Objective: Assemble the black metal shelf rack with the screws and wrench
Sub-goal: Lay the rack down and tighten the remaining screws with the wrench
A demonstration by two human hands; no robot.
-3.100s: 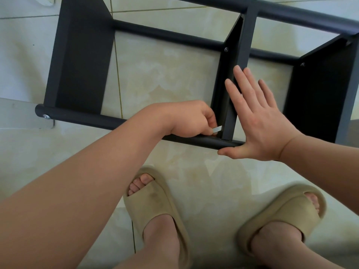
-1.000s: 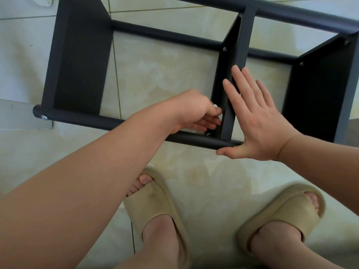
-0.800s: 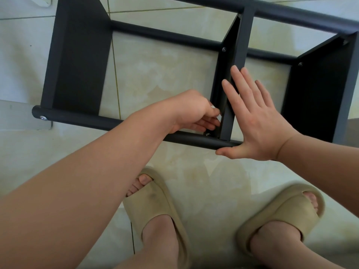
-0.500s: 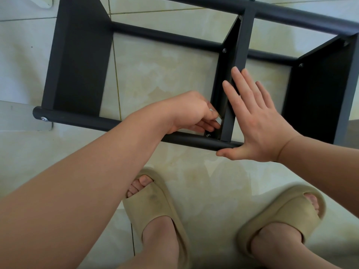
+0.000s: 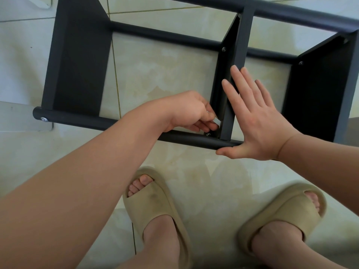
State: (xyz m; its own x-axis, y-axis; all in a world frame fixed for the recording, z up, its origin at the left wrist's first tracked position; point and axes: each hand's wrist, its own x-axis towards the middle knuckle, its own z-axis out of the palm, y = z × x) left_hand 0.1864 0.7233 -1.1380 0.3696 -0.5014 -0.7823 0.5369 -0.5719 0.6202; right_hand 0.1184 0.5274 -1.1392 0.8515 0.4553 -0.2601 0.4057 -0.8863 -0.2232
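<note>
The black metal shelf rack [image 5: 77, 65] is found lying on its side on the tiled floor [image 5: 165, 74], across the upper half of the frame. Three flat panels are seen joined to round tubes. The near tube [image 5: 87, 121] runs from the left edge towards the centre, with a silver bolt head [image 5: 44, 119] at its left end.

The left hand [image 5: 190, 111] is recorded at centre frame, its fingers curled, with a small silvery wrench [image 5: 217, 121] pinched between thumb and fingers. The wrench is held just above a screw [image 5: 208, 134] at the foot of the middle panel [image 5: 240, 45], where that panel meets the near tube. Whether the wrench touches the screw cannot be told.

The right hand [image 5: 260, 125] is spread flat, fingers straight, against the right face of the middle panel, its thumb laid along the near tube.

Two further screws [image 5: 224, 49] [image 5: 301, 63] are noted by the far tube. Two beige sandals [image 5: 155, 206] are worn on the feet at the bottom of the frame.
</note>
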